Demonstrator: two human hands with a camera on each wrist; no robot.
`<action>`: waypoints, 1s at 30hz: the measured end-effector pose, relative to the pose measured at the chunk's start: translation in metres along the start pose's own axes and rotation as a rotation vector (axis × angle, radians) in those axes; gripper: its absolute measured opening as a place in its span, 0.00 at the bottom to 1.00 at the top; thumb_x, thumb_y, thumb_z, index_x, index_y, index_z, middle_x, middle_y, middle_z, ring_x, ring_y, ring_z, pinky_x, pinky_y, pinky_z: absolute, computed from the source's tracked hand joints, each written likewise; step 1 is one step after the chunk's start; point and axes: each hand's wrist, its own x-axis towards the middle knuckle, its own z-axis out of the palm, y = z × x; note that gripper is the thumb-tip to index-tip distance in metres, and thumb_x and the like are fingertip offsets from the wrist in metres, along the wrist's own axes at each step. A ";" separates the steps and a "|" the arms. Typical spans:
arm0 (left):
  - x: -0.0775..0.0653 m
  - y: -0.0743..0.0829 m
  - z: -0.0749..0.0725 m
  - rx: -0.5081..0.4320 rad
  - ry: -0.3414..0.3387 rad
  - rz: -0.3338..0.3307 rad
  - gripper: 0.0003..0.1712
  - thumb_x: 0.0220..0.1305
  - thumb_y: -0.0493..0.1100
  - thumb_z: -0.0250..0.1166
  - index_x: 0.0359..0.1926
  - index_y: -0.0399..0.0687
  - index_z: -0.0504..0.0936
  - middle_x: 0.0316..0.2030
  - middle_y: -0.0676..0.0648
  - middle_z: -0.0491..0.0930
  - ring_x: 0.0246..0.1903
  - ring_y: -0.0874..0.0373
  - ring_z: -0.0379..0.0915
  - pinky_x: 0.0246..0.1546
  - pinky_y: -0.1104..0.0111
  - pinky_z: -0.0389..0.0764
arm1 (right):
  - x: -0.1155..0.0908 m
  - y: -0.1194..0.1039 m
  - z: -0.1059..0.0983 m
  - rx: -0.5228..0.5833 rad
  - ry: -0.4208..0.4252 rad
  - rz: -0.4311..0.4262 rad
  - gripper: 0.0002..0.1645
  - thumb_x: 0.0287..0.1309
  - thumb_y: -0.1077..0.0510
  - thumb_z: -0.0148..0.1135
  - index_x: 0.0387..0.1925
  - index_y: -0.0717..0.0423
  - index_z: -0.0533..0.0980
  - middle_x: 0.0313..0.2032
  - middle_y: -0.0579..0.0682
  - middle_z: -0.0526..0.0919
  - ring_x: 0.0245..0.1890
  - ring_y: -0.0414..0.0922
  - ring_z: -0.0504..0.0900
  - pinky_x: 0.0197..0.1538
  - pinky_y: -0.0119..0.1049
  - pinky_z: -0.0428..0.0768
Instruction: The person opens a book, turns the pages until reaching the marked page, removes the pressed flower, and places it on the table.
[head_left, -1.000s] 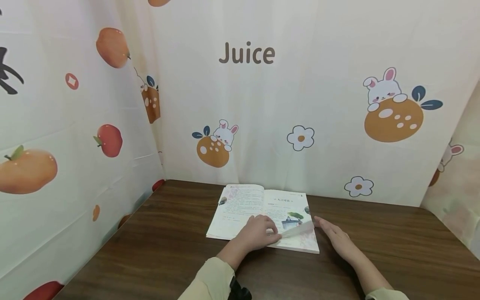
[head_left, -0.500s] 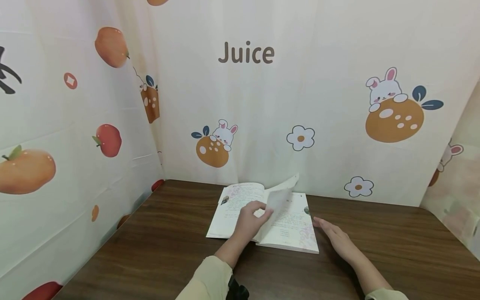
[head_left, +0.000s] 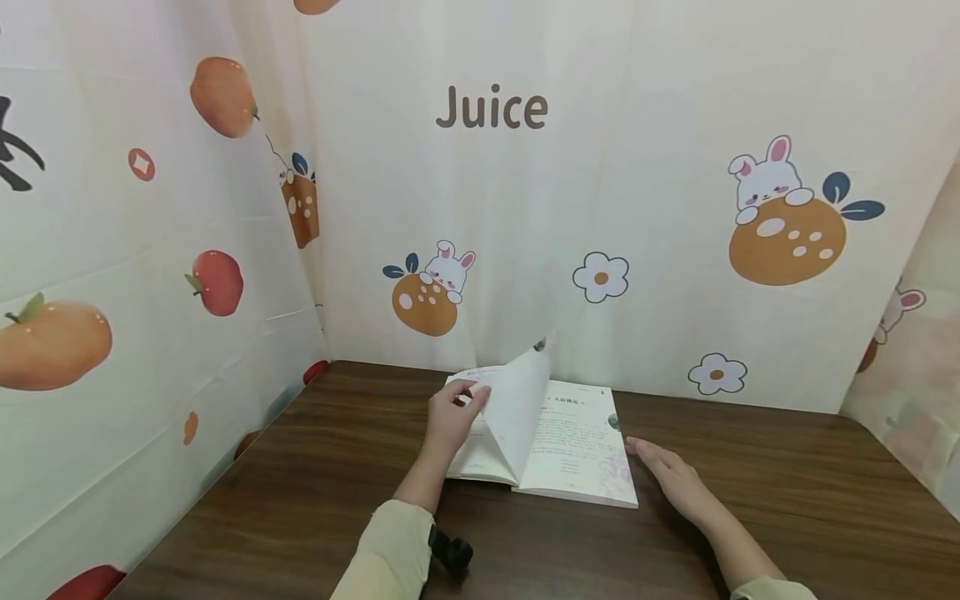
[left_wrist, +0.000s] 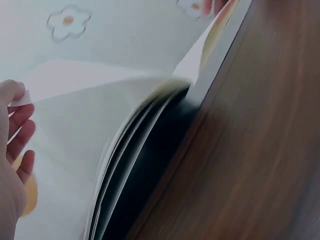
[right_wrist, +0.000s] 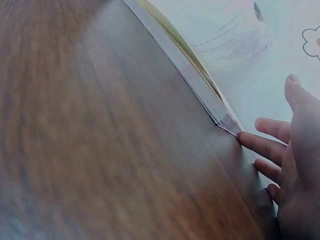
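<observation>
An open book [head_left: 573,442] lies on the dark wooden table, with text and a pink floral print on its right page. My left hand [head_left: 452,421] pinches the edge of a lifted page [head_left: 517,400] between thumb and fingers, above the book's left half. That page stands curved up from the spine, its top corner raised. In the left wrist view, the thumb of the left hand [left_wrist: 17,130] presses the page corner against the fingers. My right hand [head_left: 675,479] rests at the book's right edge, fingers extended; in the right wrist view a fingertip [right_wrist: 245,137] touches the book's corner.
The wooden table [head_left: 315,500] stretches to both sides of the book. A white curtain [head_left: 660,333] with rabbit, fruit and flower prints hangs right behind the book, and another printed curtain [head_left: 150,333] stands along the left edge. A black strap device [head_left: 450,552] sits on the left wrist.
My left hand has carried a page from the book's lower right up and over to the left, uncovering a different right page. The right hand has stayed at the book's edge.
</observation>
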 end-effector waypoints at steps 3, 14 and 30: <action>0.004 -0.011 -0.012 0.061 -0.048 -0.069 0.09 0.54 0.42 0.68 0.29 0.38 0.82 0.24 0.48 0.76 0.27 0.59 0.69 0.29 0.70 0.71 | -0.001 0.000 0.000 -0.013 -0.003 0.010 0.39 0.68 0.36 0.31 0.63 0.60 0.65 0.64 0.62 0.62 0.65 0.64 0.52 0.58 0.68 0.48; 0.014 -0.040 -0.059 0.269 -0.355 -0.299 0.14 0.60 0.49 0.63 0.24 0.45 0.79 0.22 0.51 0.71 0.25 0.57 0.64 0.27 0.67 0.67 | -0.002 -0.001 0.001 -0.033 0.000 0.024 0.37 0.68 0.36 0.34 0.64 0.59 0.65 0.64 0.62 0.63 0.65 0.64 0.52 0.57 0.67 0.50; 0.008 -0.040 -0.092 0.484 -0.740 -0.394 0.13 0.52 0.43 0.69 0.17 0.45 0.77 0.15 0.53 0.68 0.18 0.60 0.60 0.21 0.70 0.62 | -0.002 -0.002 0.002 -0.039 -0.004 0.024 0.39 0.67 0.35 0.35 0.63 0.60 0.64 0.63 0.63 0.63 0.65 0.65 0.53 0.57 0.68 0.51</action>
